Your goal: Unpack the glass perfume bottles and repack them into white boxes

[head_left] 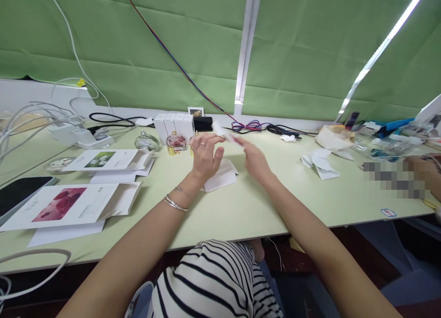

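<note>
A small white piece (pixel 230 133), blurred by motion and perhaps paper, is in the air between my hands. My right hand (pixel 257 161) is closed, its fingertips gripping the right end of that piece. My left hand (pixel 206 156), with a ring and bracelets, has its thumb apart from its fingers; the fingertips meet or pass close by the white piece. Under and between the hands, a folded white paper (pixel 222 176) lies on the table. Just behind my left hand stand a pink glass perfume bottle (pixel 176 142) and a mostly hidden gold-topped bottle. Further left is a clear bottle (pixel 146 142).
White boxes (pixel 174 124) and a dark phone (pixel 203 123) stand behind the bottles. Flattened printed cartons (pixel 93 203) lie at left beside another phone (pixel 22 196). Crumpled papers (pixel 320 162) and cables (pixel 282 130) are at right. Another person's hand (pixel 422 171) shows at far right.
</note>
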